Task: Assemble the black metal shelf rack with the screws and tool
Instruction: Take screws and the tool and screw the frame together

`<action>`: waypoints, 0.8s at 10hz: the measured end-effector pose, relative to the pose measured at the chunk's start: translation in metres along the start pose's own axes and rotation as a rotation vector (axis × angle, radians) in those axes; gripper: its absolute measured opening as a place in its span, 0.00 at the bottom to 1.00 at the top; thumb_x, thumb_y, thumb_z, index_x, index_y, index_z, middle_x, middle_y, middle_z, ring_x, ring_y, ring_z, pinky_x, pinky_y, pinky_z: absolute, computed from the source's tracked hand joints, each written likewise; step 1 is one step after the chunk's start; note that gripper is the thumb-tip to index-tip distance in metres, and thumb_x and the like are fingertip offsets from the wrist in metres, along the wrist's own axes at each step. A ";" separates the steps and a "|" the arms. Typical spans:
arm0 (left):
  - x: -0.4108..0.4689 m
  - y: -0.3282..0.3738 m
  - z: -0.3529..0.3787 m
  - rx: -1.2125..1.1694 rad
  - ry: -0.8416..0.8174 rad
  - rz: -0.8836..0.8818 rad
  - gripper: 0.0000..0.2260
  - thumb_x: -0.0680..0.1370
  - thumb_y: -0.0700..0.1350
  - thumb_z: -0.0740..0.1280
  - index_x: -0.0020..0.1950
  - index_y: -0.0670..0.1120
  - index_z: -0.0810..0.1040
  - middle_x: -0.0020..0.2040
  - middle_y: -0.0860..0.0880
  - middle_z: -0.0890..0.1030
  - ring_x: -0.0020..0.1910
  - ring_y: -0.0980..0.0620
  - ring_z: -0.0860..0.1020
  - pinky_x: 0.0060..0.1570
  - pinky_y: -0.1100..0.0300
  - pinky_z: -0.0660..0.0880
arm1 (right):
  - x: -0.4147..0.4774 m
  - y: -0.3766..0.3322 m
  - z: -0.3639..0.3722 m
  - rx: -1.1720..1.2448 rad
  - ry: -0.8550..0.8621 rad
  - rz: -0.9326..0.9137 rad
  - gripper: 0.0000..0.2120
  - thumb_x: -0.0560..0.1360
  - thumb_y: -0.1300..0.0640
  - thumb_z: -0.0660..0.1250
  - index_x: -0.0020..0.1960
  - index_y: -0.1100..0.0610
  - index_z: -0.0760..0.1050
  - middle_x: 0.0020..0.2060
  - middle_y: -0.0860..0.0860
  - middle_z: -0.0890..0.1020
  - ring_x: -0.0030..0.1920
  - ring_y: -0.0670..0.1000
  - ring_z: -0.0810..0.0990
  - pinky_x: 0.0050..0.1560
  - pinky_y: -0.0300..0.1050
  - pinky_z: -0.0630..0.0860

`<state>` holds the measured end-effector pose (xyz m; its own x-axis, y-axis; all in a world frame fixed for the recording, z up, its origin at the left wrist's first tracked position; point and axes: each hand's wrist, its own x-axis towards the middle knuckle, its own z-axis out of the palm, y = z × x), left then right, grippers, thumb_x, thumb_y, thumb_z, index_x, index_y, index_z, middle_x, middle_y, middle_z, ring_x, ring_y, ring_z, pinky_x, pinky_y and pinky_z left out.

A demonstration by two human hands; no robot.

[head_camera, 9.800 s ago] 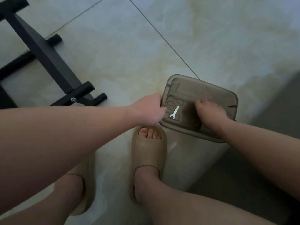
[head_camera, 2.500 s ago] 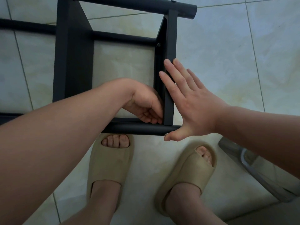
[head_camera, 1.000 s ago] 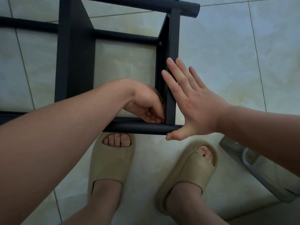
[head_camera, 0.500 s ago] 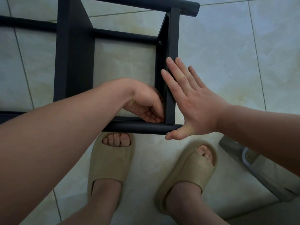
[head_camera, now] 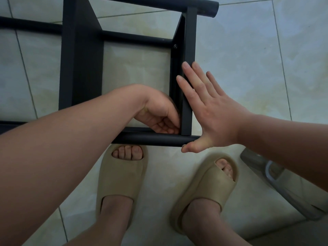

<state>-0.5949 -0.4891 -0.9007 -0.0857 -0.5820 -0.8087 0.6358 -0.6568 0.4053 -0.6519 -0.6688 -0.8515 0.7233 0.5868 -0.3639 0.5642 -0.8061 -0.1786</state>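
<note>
Btwn hands, black metal shelf rack's flat side bar [head_camera: 190,38] runs away lengthwise: R hand [head_camera: 213,118] flat, fingers straight, on outer face; L hand [head_camera: 158,113] curled at near inner joint, contents can't tell.

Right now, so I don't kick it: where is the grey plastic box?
In the head view the grey plastic box sits on the floor at the lower right, just right of the right sandal, partly hidden beneath the right forearm.
</note>
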 end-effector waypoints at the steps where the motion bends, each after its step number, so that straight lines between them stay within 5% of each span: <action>1: 0.001 0.003 0.001 0.019 0.020 0.002 0.05 0.78 0.34 0.66 0.48 0.39 0.81 0.38 0.45 0.82 0.35 0.53 0.79 0.41 0.62 0.79 | 0.000 0.001 0.000 0.006 0.003 -0.001 0.68 0.62 0.15 0.54 0.82 0.64 0.41 0.81 0.63 0.40 0.81 0.64 0.37 0.79 0.67 0.45; 8: -0.003 -0.003 0.001 -0.049 -0.041 0.082 0.07 0.78 0.33 0.65 0.49 0.39 0.82 0.44 0.44 0.85 0.41 0.51 0.84 0.42 0.61 0.81 | -0.001 0.001 0.001 0.003 0.016 -0.006 0.68 0.62 0.16 0.54 0.82 0.64 0.42 0.81 0.64 0.41 0.81 0.64 0.38 0.79 0.68 0.47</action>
<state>-0.5976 -0.4858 -0.8993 -0.0624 -0.6525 -0.7552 0.6784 -0.5827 0.4474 -0.6519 -0.6703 -0.8522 0.7264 0.5924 -0.3485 0.5669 -0.8031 -0.1836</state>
